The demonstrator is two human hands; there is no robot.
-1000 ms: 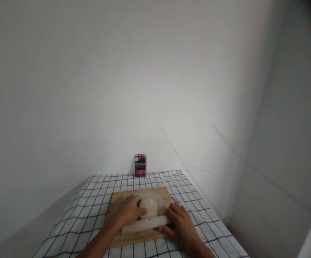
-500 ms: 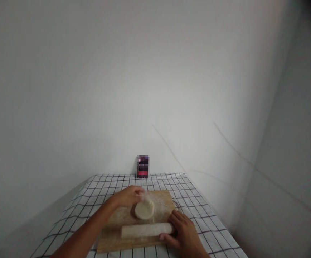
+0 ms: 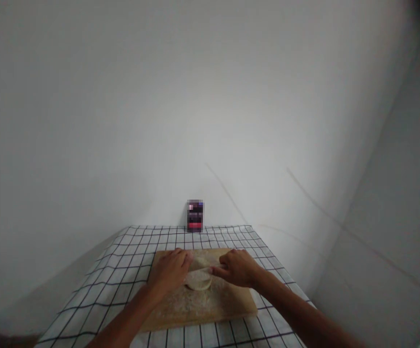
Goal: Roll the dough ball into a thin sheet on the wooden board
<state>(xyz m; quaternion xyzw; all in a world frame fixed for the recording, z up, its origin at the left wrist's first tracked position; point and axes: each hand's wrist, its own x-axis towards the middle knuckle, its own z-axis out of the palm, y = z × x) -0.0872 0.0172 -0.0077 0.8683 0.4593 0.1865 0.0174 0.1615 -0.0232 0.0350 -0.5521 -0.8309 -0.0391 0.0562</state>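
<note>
One right hand (image 3: 237,266): fingers clenched round an end of the rolling pin (image 3: 205,270), thumb laid inward.
Left hand (image 3: 175,268): palm down at the other end; how tightly its fingers grip I cannot tell.
Rolling pin: crosswise over the dough round (image 3: 199,286), held at both ends, probably to keep the pressure even.
Dough round: on the board between the hands, its near part showing in front of the pin.
Forearms: slanting inward from the lower corners, knuckles up, as if to lean weight forward.
Wooden board (image 3: 231,299): dusted with flour, presumably against sticking.
Checked cloth (image 3: 104,290): covers the counter, likely protecting it.
Blurred dark rectangle (image 3: 195,216): upright at the counter's far edge, by the wall (image 3: 195,121), well apart from the hands.
</note>
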